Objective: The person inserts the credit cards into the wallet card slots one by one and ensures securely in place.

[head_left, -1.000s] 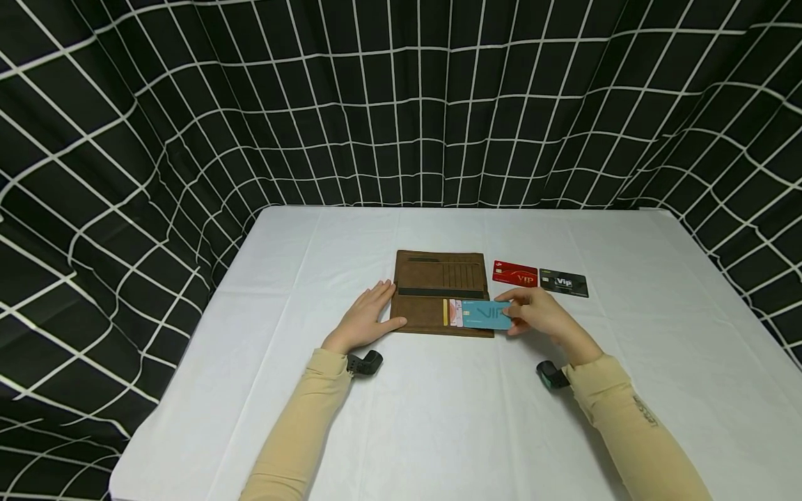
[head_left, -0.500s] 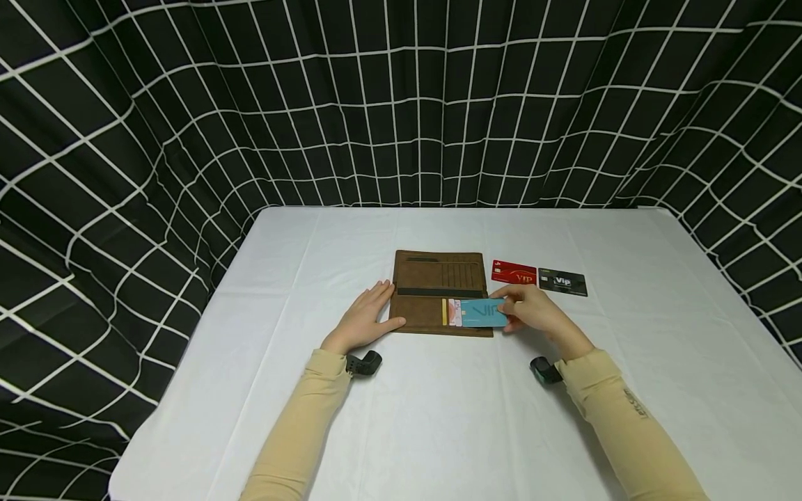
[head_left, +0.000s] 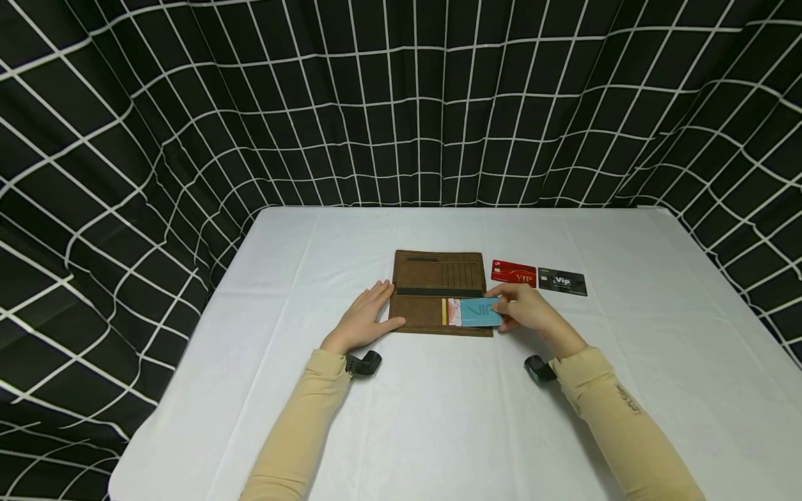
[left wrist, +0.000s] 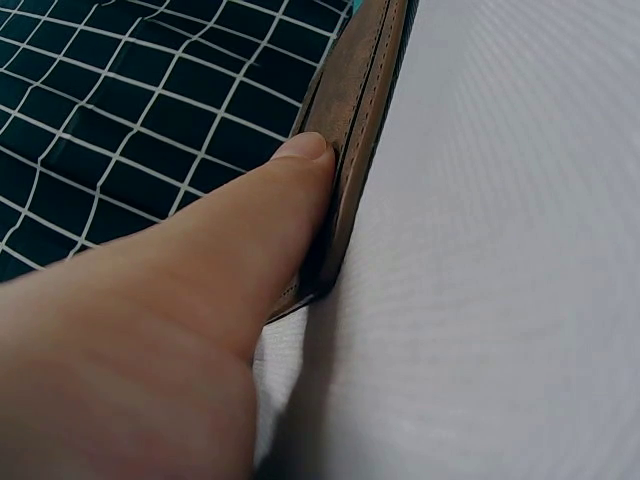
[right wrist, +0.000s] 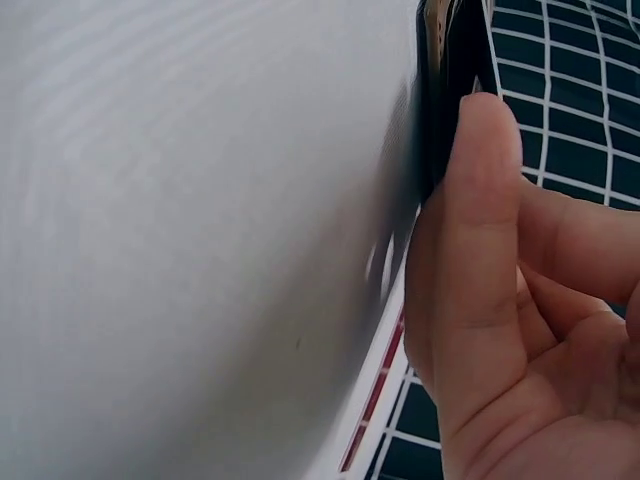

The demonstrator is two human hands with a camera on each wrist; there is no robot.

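A brown wallet lies spread open on the white table. My left hand rests at its left edge with straight fingers, and in the left wrist view the thumb presses on the wallet's stitched border. With my right hand I pinch the right end of a light blue VIP card, which overlaps the lower flap of the wallet. Left of that card show the edges of a pinkish-white card and a yellow card. The right wrist view has the thumb close to the wallet's edge.
Beyond my right hand lie a red VIP card and a black VIP card, side by side. The wallet's upper half has several slots. A black curtain with a white grid surrounds the table at the back and sides.
My right hand has moved left with the light blue card, which now sits further over the wallet. The left hand stays at the wallet's left edge.
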